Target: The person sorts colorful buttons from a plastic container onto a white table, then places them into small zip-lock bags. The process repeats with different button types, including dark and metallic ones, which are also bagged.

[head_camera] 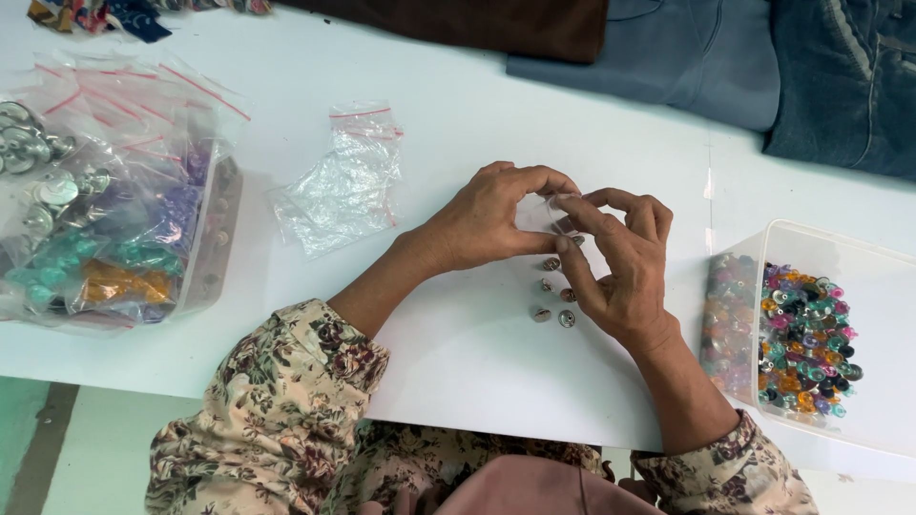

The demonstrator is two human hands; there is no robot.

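Both hands met at the middle of the white table [458, 362], and between them sat a small clear plastic zip bag [540, 212]. The left hand [487, 224] had its thumb and fingers pinched shut on the bag's near edge, holding it up off the surface. The right hand [620, 262] curled in from three o'clock, forefinger and thumb closed at the bag's mouth; whether a piece sat between those fingertips could not be told.

Just below the hands, at six o'clock from the bag, lay a loose cluster of small silver metal buttons [553, 291], apart from one another on the table. Out at three o'clock stood a clear plastic tub [859, 250] with a heap of multicoloured buttons [806, 343] inside. At nine o'clock sat a pile of empty clear zip bags with red seal strips [348, 181], and farther that way a large clear bag of sorted buttons [95, 229]. Folded dark fabrics [725, 57] lay at twelve o'clock.

The risk, as I judged it: the bag was thin and slack, so a loose pinch could let the mouth collapse and drop a button. A sweeping wrist could also scatter the silver ones, and round buttons roll easily.
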